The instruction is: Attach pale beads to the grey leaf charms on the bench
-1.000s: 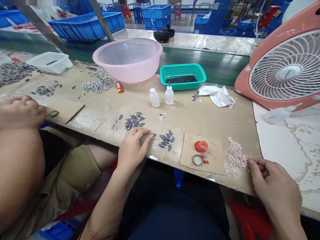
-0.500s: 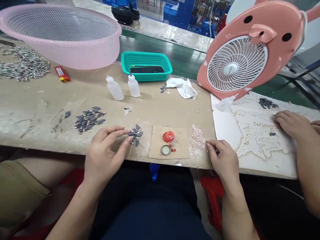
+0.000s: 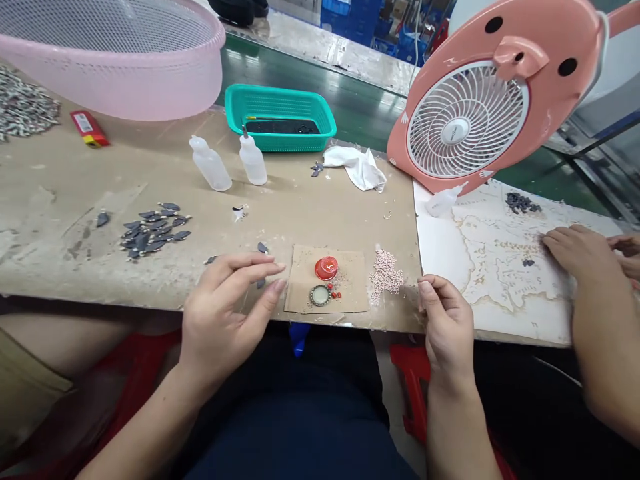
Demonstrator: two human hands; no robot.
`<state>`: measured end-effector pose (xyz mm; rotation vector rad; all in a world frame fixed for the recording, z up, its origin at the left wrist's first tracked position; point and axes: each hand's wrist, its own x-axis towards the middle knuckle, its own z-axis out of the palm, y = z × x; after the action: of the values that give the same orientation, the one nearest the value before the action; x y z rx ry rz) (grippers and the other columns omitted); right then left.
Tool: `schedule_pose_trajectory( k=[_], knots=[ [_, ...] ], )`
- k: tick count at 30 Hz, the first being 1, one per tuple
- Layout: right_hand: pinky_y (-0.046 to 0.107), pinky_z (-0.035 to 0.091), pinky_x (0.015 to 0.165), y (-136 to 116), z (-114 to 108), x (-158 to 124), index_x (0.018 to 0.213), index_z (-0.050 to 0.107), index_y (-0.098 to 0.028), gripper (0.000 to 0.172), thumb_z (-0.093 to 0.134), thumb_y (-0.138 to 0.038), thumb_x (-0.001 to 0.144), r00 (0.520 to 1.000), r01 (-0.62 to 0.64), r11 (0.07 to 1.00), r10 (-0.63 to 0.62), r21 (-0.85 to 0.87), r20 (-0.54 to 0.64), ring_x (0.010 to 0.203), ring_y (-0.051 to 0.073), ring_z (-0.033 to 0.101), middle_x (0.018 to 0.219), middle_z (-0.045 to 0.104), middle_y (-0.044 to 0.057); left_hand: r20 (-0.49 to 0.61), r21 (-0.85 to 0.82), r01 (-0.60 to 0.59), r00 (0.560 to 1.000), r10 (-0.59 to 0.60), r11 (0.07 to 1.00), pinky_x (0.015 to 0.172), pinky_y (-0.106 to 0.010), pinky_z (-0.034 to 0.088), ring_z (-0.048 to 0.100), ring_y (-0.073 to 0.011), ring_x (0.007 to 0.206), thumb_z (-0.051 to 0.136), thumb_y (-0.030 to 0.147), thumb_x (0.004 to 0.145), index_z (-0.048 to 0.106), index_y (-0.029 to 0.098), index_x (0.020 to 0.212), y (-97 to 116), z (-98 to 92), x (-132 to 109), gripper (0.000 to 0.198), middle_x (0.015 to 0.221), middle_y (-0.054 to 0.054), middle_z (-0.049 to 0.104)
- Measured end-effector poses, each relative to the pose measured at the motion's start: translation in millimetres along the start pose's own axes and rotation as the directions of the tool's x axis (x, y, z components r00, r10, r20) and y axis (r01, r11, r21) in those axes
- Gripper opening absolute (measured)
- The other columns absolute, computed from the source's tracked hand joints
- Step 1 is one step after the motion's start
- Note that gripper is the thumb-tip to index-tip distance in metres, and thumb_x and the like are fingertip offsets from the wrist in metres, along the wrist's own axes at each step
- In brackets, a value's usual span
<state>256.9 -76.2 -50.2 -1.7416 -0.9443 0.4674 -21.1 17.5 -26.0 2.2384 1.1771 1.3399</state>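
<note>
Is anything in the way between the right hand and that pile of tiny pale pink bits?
No, nothing visible: between the bare right hand and the low pile of tiny pale pink bits lies flat brown tabletop.

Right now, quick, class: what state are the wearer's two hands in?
Left hand: partly open, nothing visibly held.
Right hand: pinched closed; contents cannot be told.

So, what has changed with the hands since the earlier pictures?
The left hand moved right, toward the cardboard. The right hand drew slightly away from the pink beads. Whether either holds something cannot be seen. The red piece and bottle cap stay on the cardboard.
</note>
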Motion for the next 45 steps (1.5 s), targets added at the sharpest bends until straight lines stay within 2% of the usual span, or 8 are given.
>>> schedule_pose_trajectory(
  k=[4,7,12,18,24,37,41,45],
  knots=[
    [0.023,0.037,0.050,-32.8,12.1,-15.8,0.085,0.058,-0.023,0.021,0.061,-0.044,0.088,0.974,-0.194,0.905,0.130,0.379,0.187,0.056,0.009,0.036,0.073,0.042,-0.004,0.207,-0.318,0.115,0.977,-0.049,0.941,0.085,-0.025,0.053,0.065,-0.0136,0.094,0.067,0.006,0.086,0.071,0.022,0.098,34.3,10.2,1.4,0.020,0.097,-0.001,0.068],
    [0.020,0.035,0.051,-52.4,24.4,-30.5,0.081,0.059,-0.023,0.018,0.066,-0.038,0.087,0.925,-0.343,0.720,0.146,0.603,0.351,0.056,0.008,0.032,0.069,0.038,-0.005,0.452,-0.511,0.361,0.885,-0.113,0.780,0.073,-0.023,0.052,0.066,-0.0131,0.086,0.065,0.013,0.090,0.072,0.022,0.093,55.7,16.4,2.4,0.011,0.092,-0.001,0.069],
    [0.023,0.041,0.059,-58.8,37.5,-52.7,0.089,0.061,-0.024,0.010,0.062,-0.033,0.092,0.949,-0.167,0.853,0.003,0.495,0.315,0.064,0.010,0.045,0.074,0.049,-0.004,0.709,-0.542,0.715,0.671,-0.218,0.441,0.067,-0.026,0.050,0.062,-0.0149,0.079,0.070,0.032,0.089,0.073,0.019,0.092,66.6,20.8,3.5,0.014,0.090,-0.004,0.065],
    [0.024,0.044,0.058,-66.8,35.9,-57.4,0.093,0.066,-0.024,0.006,0.061,-0.020,0.092,0.936,0.219,0.959,-0.258,0.177,0.240,0.069,0.011,0.051,0.080,0.053,-0.002,0.736,-0.544,0.784,0.617,-0.278,0.299,0.067,-0.024,0.047,0.057,-0.0124,0.074,0.071,0.032,0.087,0.071,0.016,0.083,61.3,18.9,2.9,0.016,0.082,-0.003,0.063],
    [0.026,0.050,0.061,-70.0,34.4,-52.4,0.106,0.067,-0.024,0.024,0.066,-0.009,0.087,0.789,0.608,0.779,-0.570,-0.156,0.228,0.069,0.012,0.057,0.081,0.057,-0.001,0.783,-0.465,0.837,0.541,-0.308,0.288,0.054,-0.018,0.047,0.059,-0.0108,0.066,0.070,0.034,0.087,0.074,0.016,0.083,53.0,14.4,1.1,0.019,0.079,-0.002,0.063],
    [0.027,0.053,0.058,-68.9,44.0,-53.4,0.104,0.065,-0.027,0.019,0.069,-0.017,0.088,0.758,0.648,0.752,-0.621,-0.120,0.200,0.067,0.011,0.058,0.082,0.060,-0.002,0.932,-0.319,0.906,0.248,-0.265,-0.276,0.035,-0.012,0.025,0.038,-0.0036,0.045,0.085,0.038,0.067,0.072,0.014,0.069,41.7,18.9,-0.5,0.028,0.055,0.003,0.052],
    [0.025,0.053,0.059,-68.9,49.1,-56.7,0.103,0.065,-0.026,0.024,0.071,-0.012,0.085,0.757,0.652,0.732,-0.638,-0.194,0.137,0.067,0.010,0.058,0.082,0.058,-0.002,0.932,-0.326,0.874,0.233,-0.278,-0.361,0.036,-0.011,0.022,0.035,-0.0031,0.049,0.084,0.036,0.071,0.074,0.013,0.074,45.6,20.2,-3.4,0.024,0.059,0.003,0.049],
    [0.026,0.054,0.059,-67.3,49.4,-58.2,0.105,0.065,-0.028,0.026,0.069,-0.011,0.085,0.759,0.650,0.728,-0.639,-0.219,0.126,0.066,0.011,0.059,0.082,0.059,-0.002,0.897,-0.378,0.896,0.291,-0.332,-0.235,0.036,-0.013,0.025,0.035,-0.0041,0.048,0.083,0.039,0.073,0.075,0.014,0.074,47.0,20.3,-6.9,0.026,0.057,0.003,0.047]
  ],
)
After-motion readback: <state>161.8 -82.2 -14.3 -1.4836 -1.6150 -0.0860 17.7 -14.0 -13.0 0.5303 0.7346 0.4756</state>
